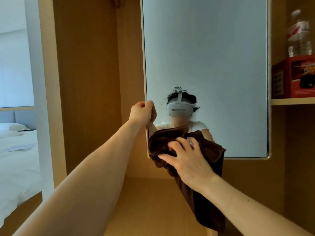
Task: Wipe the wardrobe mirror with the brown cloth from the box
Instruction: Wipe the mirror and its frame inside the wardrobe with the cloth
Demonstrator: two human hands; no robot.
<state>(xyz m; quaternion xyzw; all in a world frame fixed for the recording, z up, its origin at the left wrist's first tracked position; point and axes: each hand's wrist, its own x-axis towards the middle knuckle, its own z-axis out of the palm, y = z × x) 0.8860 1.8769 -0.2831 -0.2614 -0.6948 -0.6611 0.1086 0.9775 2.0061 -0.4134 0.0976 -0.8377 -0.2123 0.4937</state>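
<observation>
The wardrobe mirror (213,57) is a tall framed panel standing out from a wooden wardrobe. My left hand (140,114) grips its left edge, fingers curled round the frame. My right hand (185,157) presses the brown cloth (211,150) against the mirror's lower left corner, fingers spread and slightly bent over it. A long tail of the cloth hangs down below the mirror's bottom edge. The glass reflects a person wearing a white headset.
A wooden shelf (293,101) at the right carries a red box (296,77) with a clear plastic bottle (300,33) on top. The wardrobe's wooden interior (88,74) lies behind the mirror. A white bed (17,159) is at the far left.
</observation>
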